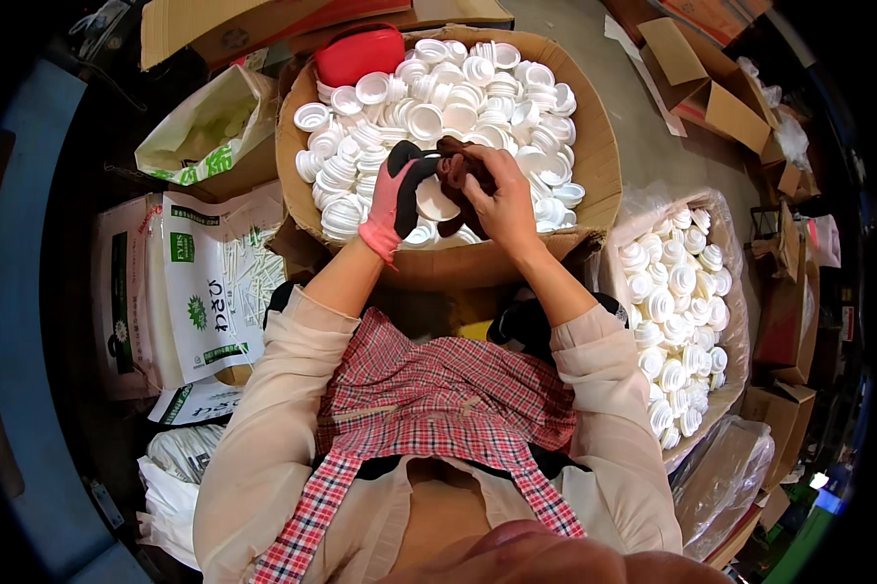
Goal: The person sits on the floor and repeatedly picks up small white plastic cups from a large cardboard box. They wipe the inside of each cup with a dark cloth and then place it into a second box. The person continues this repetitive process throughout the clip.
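My left hand (402,191), in a pink glove with black fingers, is bent closed over the near part of a large cardboard box (594,136). Its fingertips meet a crumpled dark brown, cloth-like thing (451,167). My bare right hand (502,195) pinches that brown thing from the other side, and a dark end of it dangles below the fingers. White round ribbed plastic pieces (425,122), cup-like with stepped rings, heap up beneath both hands. A red rounded container (360,55) rests on the heap at the box's far left corner.
On the right stands a plastic-lined box (733,263) of similar white pieces (680,280). White printed bags (203,282) lie at left, with thin white sticks (252,277) beside them. An open bag (210,127) sits behind. Open cardboard boxes (711,88) stand far right.
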`<action>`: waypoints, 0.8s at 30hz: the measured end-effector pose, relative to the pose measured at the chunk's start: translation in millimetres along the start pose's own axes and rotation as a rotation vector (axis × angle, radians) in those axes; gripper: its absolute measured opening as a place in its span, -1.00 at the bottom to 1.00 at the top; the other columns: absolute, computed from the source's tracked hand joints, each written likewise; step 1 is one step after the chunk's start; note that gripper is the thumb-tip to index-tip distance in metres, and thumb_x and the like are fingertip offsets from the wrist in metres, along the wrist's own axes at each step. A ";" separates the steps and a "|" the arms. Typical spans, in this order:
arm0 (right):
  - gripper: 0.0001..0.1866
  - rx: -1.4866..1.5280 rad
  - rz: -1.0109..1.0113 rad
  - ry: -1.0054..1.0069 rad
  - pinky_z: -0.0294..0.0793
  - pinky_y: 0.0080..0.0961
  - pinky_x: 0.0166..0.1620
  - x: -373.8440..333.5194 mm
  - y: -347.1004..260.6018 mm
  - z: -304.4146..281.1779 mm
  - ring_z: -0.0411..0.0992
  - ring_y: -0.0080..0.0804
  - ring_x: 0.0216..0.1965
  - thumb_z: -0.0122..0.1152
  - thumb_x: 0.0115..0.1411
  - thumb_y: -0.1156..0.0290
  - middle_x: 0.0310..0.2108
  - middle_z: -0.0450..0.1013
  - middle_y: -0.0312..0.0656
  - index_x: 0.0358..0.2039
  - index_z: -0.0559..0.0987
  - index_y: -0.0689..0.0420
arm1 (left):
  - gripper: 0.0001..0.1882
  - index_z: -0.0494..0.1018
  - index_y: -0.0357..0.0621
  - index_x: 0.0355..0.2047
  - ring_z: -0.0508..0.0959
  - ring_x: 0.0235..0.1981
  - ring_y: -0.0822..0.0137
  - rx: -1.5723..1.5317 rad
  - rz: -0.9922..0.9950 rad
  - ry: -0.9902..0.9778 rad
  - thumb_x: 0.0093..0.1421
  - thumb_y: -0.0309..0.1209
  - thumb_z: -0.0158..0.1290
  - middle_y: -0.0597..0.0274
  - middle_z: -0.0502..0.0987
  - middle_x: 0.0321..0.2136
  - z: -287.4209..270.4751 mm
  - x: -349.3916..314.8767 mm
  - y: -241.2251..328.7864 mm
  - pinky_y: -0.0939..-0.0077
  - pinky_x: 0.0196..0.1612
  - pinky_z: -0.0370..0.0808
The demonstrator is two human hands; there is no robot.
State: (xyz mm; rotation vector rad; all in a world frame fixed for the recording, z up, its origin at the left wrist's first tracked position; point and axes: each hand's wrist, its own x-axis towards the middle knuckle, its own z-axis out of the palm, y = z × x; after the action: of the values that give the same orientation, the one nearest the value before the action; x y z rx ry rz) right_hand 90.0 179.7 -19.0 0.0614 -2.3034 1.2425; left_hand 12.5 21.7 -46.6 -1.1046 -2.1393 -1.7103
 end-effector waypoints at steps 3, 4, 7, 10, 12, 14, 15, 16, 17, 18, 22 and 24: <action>-0.72 0.147 0.128 -0.025 0.44 -0.34 -0.20 -6.0 -6.1 15.2 0.44 -0.06 -0.29 0.18 0.03 0.46 -0.42 0.41 -0.02 -0.19 0.51 0.17 | -0.76 0.45 -0.25 -0.35 0.51 -0.33 0.12 0.228 0.076 0.175 -0.10 -0.56 0.15 0.06 0.48 -0.39 -9.8 -1.9 -0.2 0.34 -0.27 0.44; -0.70 0.104 0.125 -0.109 0.45 -0.44 -0.18 -11.5 -9.9 16.3 0.47 -0.22 -0.29 0.16 0.05 0.50 -0.34 0.46 -0.09 -0.15 0.51 0.16 | -0.79 0.45 -0.22 -0.31 0.53 -0.29 0.13 0.096 0.000 0.202 0.02 -0.45 0.10 0.06 0.52 -0.34 -7.5 -1.7 -17.4 0.35 -0.21 0.47; -0.65 0.072 -0.115 -0.198 0.43 -0.36 -0.25 -23.7 -19.9 23.4 0.40 -0.09 -0.32 0.19 0.01 0.52 -0.29 0.37 -0.09 -0.13 0.51 0.11 | -0.66 0.44 -0.16 -0.22 0.55 -0.24 0.16 -1.361 -0.786 0.149 0.24 -0.15 -0.12 0.13 0.54 -0.26 -1.1 5.2 -9.8 0.28 -0.07 0.51; -0.64 -0.028 -0.369 -0.224 0.46 -0.30 -0.25 -23.4 -26.2 27.3 0.44 -0.06 -0.27 0.22 0.02 0.50 -0.27 0.36 -0.07 -0.11 0.52 0.07 | -0.71 0.45 -0.15 -0.20 0.56 -0.30 0.23 -0.897 -0.575 -0.100 0.26 -0.23 -0.12 0.13 0.54 -0.30 14.6 -27.1 -44.5 0.30 -0.13 0.53; -0.64 -0.088 -0.287 -0.161 0.47 -0.28 -0.25 -20.9 -23.6 24.6 0.45 -0.05 -0.26 0.21 0.03 0.50 -0.28 0.36 -0.06 -0.09 0.52 0.05 | -0.76 0.41 -0.14 -0.16 0.55 -0.28 0.27 -0.949 -0.438 -0.178 0.29 -0.32 -0.16 0.16 0.52 -0.27 32.1 -37.9 -61.5 0.37 -0.13 0.51; -0.68 -0.121 -0.150 -0.075 0.47 -0.27 -0.26 -13.7 -27.1 21.4 0.45 -0.04 -0.28 0.19 0.06 0.47 -0.28 0.37 -0.06 -0.11 0.52 0.03 | -0.78 0.39 -0.15 -0.15 0.53 -0.23 0.33 -1.139 -0.454 -0.116 0.31 -0.36 -0.20 0.21 0.50 -0.25 41.9 -32.7 -48.3 0.44 -0.12 0.48; -0.71 -0.158 -0.056 -0.059 0.46 -0.27 -0.25 -9.8 -25.2 18.2 0.45 -0.03 -0.28 0.18 0.08 0.44 -0.30 0.38 -0.06 -0.13 0.52 0.03 | -0.77 0.40 -0.17 -0.16 0.52 -0.23 0.36 -0.906 -0.447 -0.045 0.32 -0.36 -0.21 0.22 0.50 -0.26 46.8 -33.7 -46.6 0.46 -0.13 0.48; -0.73 -0.197 0.038 -0.038 0.45 -0.26 -0.24 -5.1 -20.2 12.4 0.44 -0.03 -0.29 0.17 0.09 0.42 -0.31 0.39 -0.06 -0.15 0.52 0.02 | -0.76 0.40 -0.18 -0.18 0.51 -0.22 0.38 -0.767 -0.469 -0.021 0.33 -0.36 -0.22 0.24 0.50 -0.28 49.2 -29.5 -47.5 0.48 -0.14 0.47; -0.75 -0.255 0.062 -0.056 0.45 -0.21 -0.27 -1.5 -3.3 8.1 0.44 0.01 -0.31 0.16 0.09 0.36 -0.31 0.39 -0.04 -0.17 0.52 0.01 | -0.75 0.41 -0.20 -0.20 0.51 -0.22 0.40 -0.682 -0.509 -0.013 0.35 -0.35 -0.24 0.25 0.50 -0.29 51.0 -23.6 -49.3 0.51 -0.15 0.46; -0.76 -0.310 0.091 -0.074 0.44 -0.15 -0.29 -1.4 15.2 1.9 0.43 0.05 -0.33 0.16 0.09 0.30 -0.32 0.39 -0.03 -0.20 0.51 0.00 | -0.73 0.42 -0.24 -0.21 0.52 -0.24 0.41 -0.857 -0.705 -0.034 0.35 -0.35 -0.23 0.25 0.51 -0.32 49.2 -20.2 -50.3 0.52 -0.17 0.46; -0.72 -0.221 0.202 -0.110 0.43 -0.20 -0.20 -5.3 45.2 -27.8 0.44 0.02 -0.26 0.17 0.08 0.31 -0.32 0.43 -0.01 -0.16 0.52 0.02 | -0.59 0.43 -0.16 -0.15 0.45 -0.09 -0.03 0.472 -0.310 -0.348 0.12 -0.13 0.07 0.01 0.47 -0.17 48.0 -9.1 -77.1 0.21 -0.03 0.41; -0.70 -0.207 0.192 -0.121 0.43 -0.22 -0.17 -7.4 51.5 -38.1 0.44 0.01 -0.24 0.18 0.07 0.31 -0.30 0.44 0.00 -0.15 0.52 0.03 | -0.50 0.41 -0.08 -0.06 0.41 -0.03 0.04 0.967 -0.300 -0.405 0.00 -0.18 0.18 0.10 0.42 -0.08 34.4 15.2 -65.5 0.17 -0.05 0.41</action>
State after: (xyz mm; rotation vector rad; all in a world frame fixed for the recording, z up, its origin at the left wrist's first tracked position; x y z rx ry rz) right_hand 98.2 238.2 -44.9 -0.1647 -2.5806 1.1089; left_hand -30.4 55.4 -98.9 -0.8734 -2.9369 -0.3168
